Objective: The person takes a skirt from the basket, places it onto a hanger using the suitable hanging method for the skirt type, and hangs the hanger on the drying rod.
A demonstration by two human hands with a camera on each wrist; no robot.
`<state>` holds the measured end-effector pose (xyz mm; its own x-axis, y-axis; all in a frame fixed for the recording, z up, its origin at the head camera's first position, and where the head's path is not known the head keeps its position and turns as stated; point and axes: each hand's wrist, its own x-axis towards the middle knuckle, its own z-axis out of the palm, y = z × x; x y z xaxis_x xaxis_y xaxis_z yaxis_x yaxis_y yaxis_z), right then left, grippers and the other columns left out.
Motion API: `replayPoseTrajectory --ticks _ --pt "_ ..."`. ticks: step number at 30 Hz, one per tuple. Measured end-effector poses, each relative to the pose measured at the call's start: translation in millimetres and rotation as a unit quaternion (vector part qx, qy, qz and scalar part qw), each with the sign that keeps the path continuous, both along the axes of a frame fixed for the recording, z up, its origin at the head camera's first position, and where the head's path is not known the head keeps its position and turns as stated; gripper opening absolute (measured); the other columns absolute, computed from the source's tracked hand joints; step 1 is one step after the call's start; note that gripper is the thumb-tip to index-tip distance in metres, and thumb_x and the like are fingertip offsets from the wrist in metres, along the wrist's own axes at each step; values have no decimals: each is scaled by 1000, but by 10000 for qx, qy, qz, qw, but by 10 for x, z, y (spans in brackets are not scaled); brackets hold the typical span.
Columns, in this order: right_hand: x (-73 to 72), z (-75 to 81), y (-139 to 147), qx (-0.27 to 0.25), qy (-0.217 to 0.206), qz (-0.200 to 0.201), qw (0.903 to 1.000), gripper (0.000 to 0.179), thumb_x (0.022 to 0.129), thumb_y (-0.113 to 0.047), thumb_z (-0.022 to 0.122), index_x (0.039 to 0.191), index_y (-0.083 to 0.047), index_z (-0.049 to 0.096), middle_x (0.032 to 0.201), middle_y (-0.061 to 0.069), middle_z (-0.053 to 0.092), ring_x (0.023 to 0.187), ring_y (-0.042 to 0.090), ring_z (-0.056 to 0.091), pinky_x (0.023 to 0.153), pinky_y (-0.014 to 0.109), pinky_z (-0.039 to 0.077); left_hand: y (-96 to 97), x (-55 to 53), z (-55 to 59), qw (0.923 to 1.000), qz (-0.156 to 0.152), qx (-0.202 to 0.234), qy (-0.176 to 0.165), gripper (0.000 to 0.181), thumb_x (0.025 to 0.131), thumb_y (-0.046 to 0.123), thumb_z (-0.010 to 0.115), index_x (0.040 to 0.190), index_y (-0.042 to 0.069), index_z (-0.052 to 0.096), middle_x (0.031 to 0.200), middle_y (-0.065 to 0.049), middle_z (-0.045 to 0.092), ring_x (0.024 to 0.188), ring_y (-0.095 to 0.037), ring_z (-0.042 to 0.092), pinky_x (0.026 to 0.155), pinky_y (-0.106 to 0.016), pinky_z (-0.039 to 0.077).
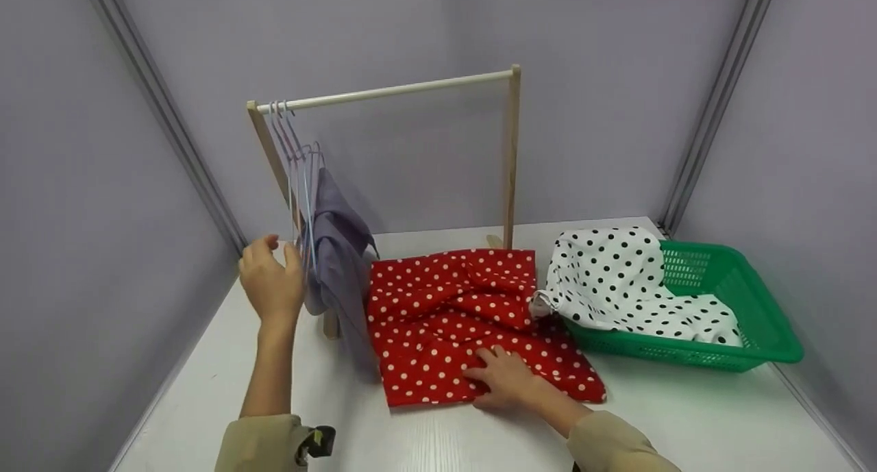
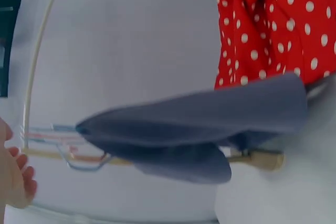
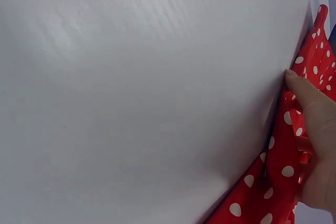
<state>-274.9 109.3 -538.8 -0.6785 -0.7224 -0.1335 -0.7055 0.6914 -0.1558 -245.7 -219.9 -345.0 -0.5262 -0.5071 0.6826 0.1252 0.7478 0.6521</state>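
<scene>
In the head view, a red cloth with white dots [image 1: 445, 307] is spread with creases on the white table. My right hand [image 1: 505, 379] rests on its near edge, fingers spread; the right wrist view shows the thumb [image 3: 302, 87] along that edge. My left hand [image 1: 270, 280] is raised beside several thin hangers [image 1: 294, 150], fingers loosely bent and nothing seen in them. A grey-purple garment [image 1: 336, 253] hangs on one hanger, left of the red cloth. The left wrist view has the left hand [image 2: 16, 174] at its edge, apart from the garment.
A wooden rack [image 1: 512, 157] with a pale rail [image 1: 397, 90] stands at the back, hangers bunched at its left end. On the right, a green basket [image 1: 767, 307] holds a white cloth with black dots [image 1: 610, 273], partly over its rim. Grey walls enclose the table [image 1: 425, 444].
</scene>
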Motion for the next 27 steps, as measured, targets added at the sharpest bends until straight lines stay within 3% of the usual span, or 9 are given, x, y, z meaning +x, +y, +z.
replayPoseTrajectory --ticks 2,6,12,14,18,20,23,25,27 --pt "-5 -2 5 11 -21 -3 10000 53 81 -50 62 131 -34 52 134 11 41 118 32 39 87 55 39 -104 -37 17 9954 -154 519 -785 38 90 14 49 118 -13 48 110 -28 52 104 -42 46 90 -49 32" --pt "-18 -8 22 -2 -12 90 10000 53 82 -49 62 131 -32 52 134 12 41 118 33 40 87 53 40 -227 -92 19 9707 -699 1234 -1939 58 94 26 44 135 -12 29 126 -32 42 117 -45 39 96 -52 30" --pt "-53 11 65 -48 -248 148 9996 51 81 -42 66 129 -31 54 136 10 41 119 30 39 91 46 40 -285 -133 25 9260 -1344 1761 -3058 74 95 42 36 140 -12 16 135 -37 32 126 -47 33 101 -51 28" --pt "-63 19 76 -58 -381 113 9992 52 80 -42 67 129 -31 54 137 9 40 122 29 38 93 46 39 -290 -144 25 9174 -1385 1873 -3227 73 95 42 35 140 -13 17 138 -36 29 129 -46 28 103 -51 26" --pt "-70 28 85 -84 -552 62 9984 52 80 -43 66 130 -33 53 137 6 40 123 27 37 94 45 39 -295 -170 38 9151 -1387 1955 -3243 61 95 30 30 136 -15 25 137 -35 31 128 -45 29 103 -49 27" --pt "-68 29 89 -107 -558 56 9984 53 80 -43 67 130 -33 53 136 6 40 122 27 37 93 45 39 -293 -184 57 9156 -1397 1895 -3261 56 94 23 26 133 -17 30 130 -35 39 121 -44 38 97 -48 34" --pt "-63 28 96 -112 -558 32 9984 53 80 -42 67 130 -33 53 137 7 40 123 28 36 94 46 38 -293 -210 100 9176 -1413 1681 -3314 50 90 16 26 123 -19 40 106 -28 51 93 -36 52 76 -39 45" --pt "-62 25 98 -122 -561 19 9984 53 80 -42 67 130 -33 52 138 7 39 123 29 36 94 48 38 -299 -230 134 9145 -1498 1670 -3367 42 88 13 30 110 -17 48 89 -19 52 75 -25 51 63 -31 45" --pt "-63 20 100 -117 -574 -5 9983 54 80 -42 67 131 -33 52 139 7 39 124 30 36 94 48 38 -307 -242 174 9096 -1583 1774 -3407 33 85 12 33 99 -12 51 81 -12 50 66 -17 49 57 -27 43"
